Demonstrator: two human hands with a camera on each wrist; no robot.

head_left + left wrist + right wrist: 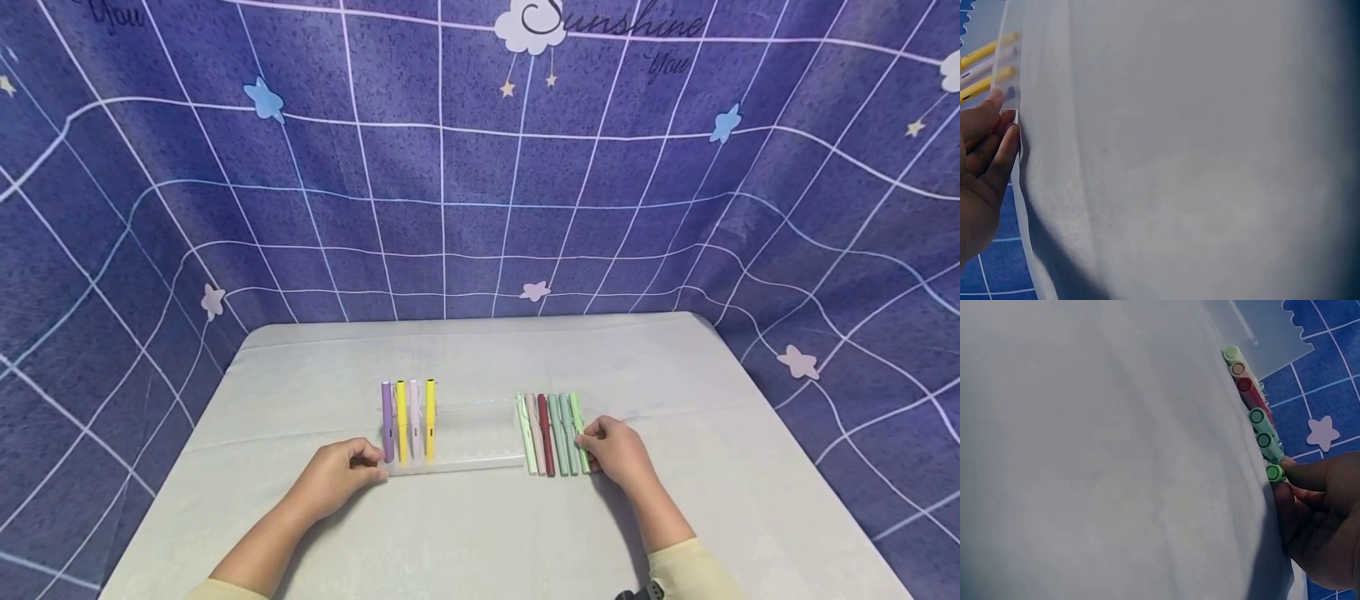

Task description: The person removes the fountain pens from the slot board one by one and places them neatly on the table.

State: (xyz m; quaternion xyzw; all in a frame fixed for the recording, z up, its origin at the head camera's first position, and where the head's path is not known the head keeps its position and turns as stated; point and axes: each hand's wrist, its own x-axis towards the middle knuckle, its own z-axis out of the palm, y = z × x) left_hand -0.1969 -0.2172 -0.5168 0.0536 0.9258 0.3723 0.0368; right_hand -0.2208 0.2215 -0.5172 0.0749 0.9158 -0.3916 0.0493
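A clear plastic pen stand (472, 463) lies in the middle of the table. At its left end rest a purple pen (387, 421), a yellow pen (402, 421), a pale lilac pen (415, 425) and a second yellow pen (430, 421). My left hand (337, 477) pinches the stand's front left corner, thumb (995, 99) against the clear plastic. To the right, several pens lie side by side, among them a dark red pen (546, 433). My right hand (618, 450) pinches the bright green pen (1274, 473) at the row's right end, between thumb and fingers.
A pale green pen (527, 433) starts the row close to the stand's right end, then a pink pen (536, 433). Two grey-green pens (557, 433) lie beside the red one. A pale cloth (450, 533) covers the table; a blue grid curtain (480, 167) hangs behind and at both sides.
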